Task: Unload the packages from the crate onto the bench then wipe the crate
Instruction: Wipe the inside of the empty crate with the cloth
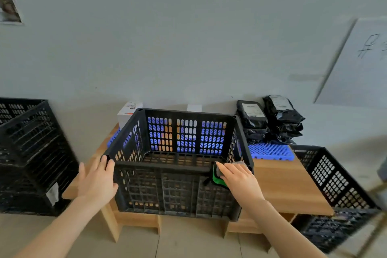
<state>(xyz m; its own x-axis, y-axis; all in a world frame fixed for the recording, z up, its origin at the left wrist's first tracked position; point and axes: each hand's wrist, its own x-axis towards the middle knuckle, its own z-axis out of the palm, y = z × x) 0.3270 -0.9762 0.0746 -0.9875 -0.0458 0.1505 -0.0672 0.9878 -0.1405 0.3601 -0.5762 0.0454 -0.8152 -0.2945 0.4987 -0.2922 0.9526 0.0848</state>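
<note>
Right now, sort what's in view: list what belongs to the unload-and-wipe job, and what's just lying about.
Job:
black crate on the wooden bench
green-edged cloth under the right hand
left hand steadying the crate's corner
black packages stacked on the blue mat

Lying about:
stacked crates at left
crate at right
white box
</note>
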